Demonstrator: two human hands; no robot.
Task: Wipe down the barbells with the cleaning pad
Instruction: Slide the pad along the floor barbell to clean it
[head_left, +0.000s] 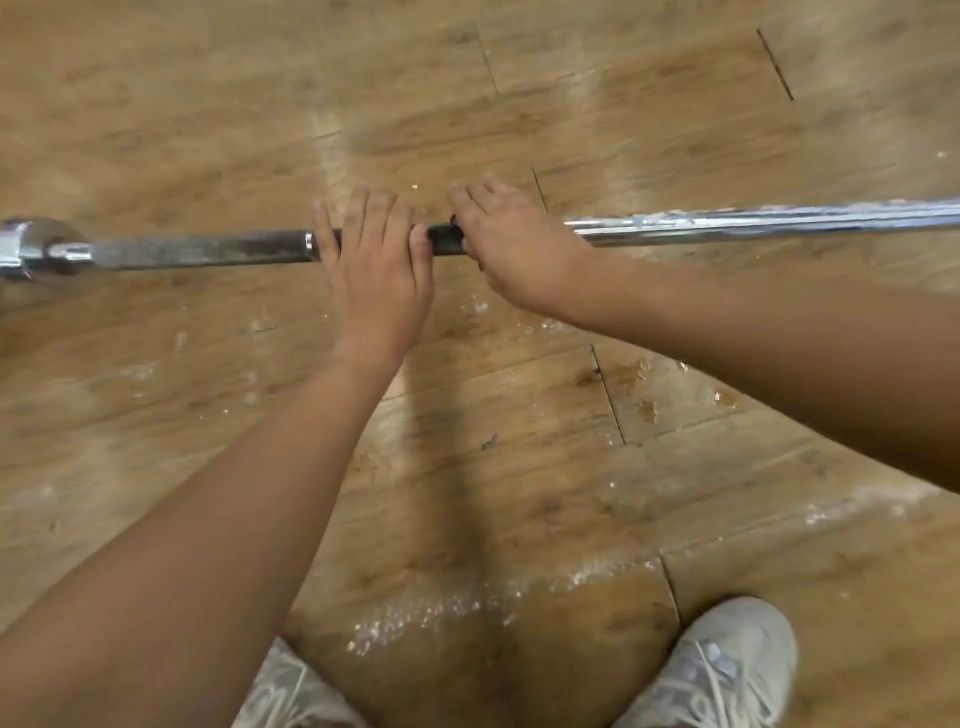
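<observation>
A long barbell (753, 224) runs left to right above the wooden floor, chrome on the right, with a dull dark section (202, 250) and a chrome collar (31, 247) on the left. My left hand (376, 265) lies across the bar with straight fingers reaching over it. Just to its right, my right hand (511, 249) wraps over the bar. Between the two hands shows a short black piece, apparently the cleaning pad (445, 240), wrapped on the bar. Its right end disappears under my right hand's fingers, and my right thumb is hidden.
The plank floor (519, 104) carries white dust and flakes (467, 603) near my feet. My two pale sneakers (727, 670) stand at the bottom edge, directly below the bar.
</observation>
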